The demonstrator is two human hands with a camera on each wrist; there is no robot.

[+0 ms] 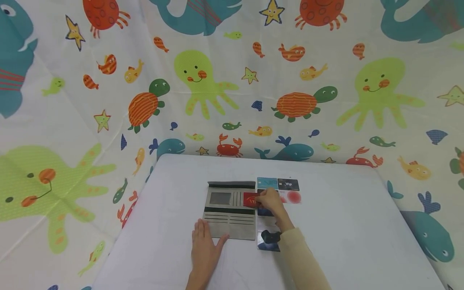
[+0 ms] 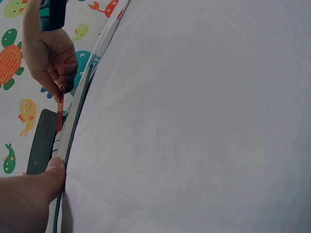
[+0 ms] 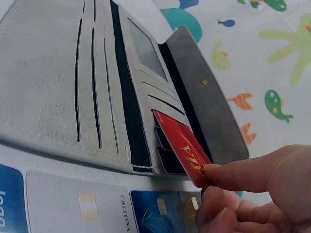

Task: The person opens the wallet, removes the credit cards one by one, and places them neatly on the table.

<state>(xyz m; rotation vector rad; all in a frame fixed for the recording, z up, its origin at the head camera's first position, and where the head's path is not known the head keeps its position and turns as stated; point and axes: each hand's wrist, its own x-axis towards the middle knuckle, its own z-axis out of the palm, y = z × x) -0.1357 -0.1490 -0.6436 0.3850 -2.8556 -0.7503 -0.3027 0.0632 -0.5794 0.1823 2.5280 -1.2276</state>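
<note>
A grey wallet [image 1: 232, 231] lies opened flat on the white table, its card slots and clear window facing up. My right hand [image 1: 271, 202] pinches a red VIP card [image 1: 249, 199] between thumb and finger at its outer edge. In the right wrist view the red card [image 3: 177, 143] stands tilted over the wallet's upper panel, its far edge right at the slots. My left hand [image 1: 206, 249] rests at the wallet's lower left corner with fingers straight, and its thumb [image 2: 54, 167] touches the wallet's edge in the left wrist view.
Right of the wallet lie several cards: a light blue VIP card [image 1: 267, 183], a black Vip card [image 1: 288, 184], a white and pink card [image 1: 293, 196], and a silver chip card [image 3: 73, 204]. The wallet's snap flap [image 3: 209, 87] is folded back. A sea-animal curtain [image 1: 232, 88] hangs behind the table.
</note>
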